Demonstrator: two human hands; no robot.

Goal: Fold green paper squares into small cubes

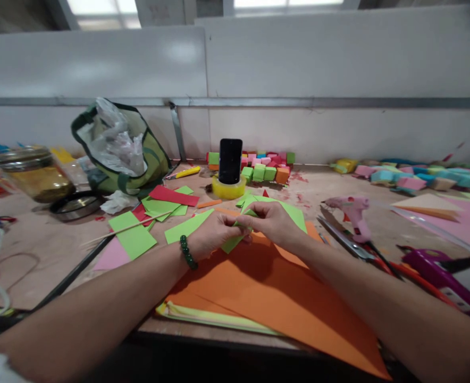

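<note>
A piece of green paper [232,244] is pinched between my two hands, over a stack of orange paper [267,287]. My left hand [219,231], with a dark green bead bracelet [187,252] at the wrist, closes its thumb and fingers on the paper. From the other side, the fingertips of my right hand [273,222] grip the same piece near its top. My fingers cover part of it, so its full shape is hidden. Larger green sheets [294,211] lie just behind my hands.
A phone [231,161] stands on a yellow tape roll [229,188] before several small paper cubes [259,172]. To the right lie a pink glue gun [352,213], scissors [349,242] and a purple tool [438,276]. Leftward are a bag [155,159], a jar [31,173] and a wooden stick [133,226].
</note>
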